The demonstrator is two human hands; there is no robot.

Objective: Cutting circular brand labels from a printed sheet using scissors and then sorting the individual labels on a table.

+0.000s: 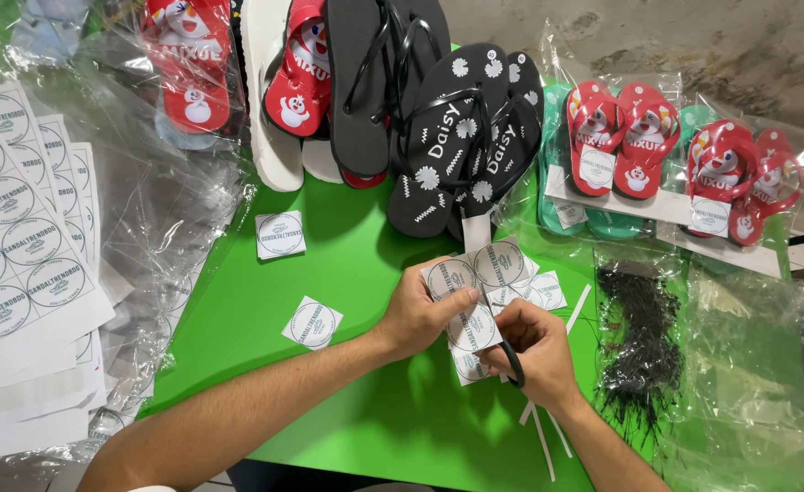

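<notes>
two hands over the green tabletop (pixel 365 273), near its front right part. left hand (pixel 417 314) pinches a strip of round printed paper labels (pixel 475 296), thumb on top, grip pressed together on the sheet. right hand (pixel 534 351) has its fingers through black scissor handles (pixel 514 364), grip closed on the handles; blades hidden behind the paper, can't tell if they're apart.

step in hand looks like cutting single labels off the strip. thin white offcuts (pixel 540 433) lie at the front edge under the right wrist. two cut square labels sit on the tabletop, one (pixel 312 322) left of the left hand, one (pixel 281 234) further back.

uncut label sheets (pixel 15 246) stacked at the left edge. black flip-flops (pixel 443 146) and bagged red kids' sandals (pixel 616 137) along the back edge, bundle of black tag ties (pixel 639 346) on the right.

next cut probably needs the strip turned so the blades track between circles, not through print.
</notes>
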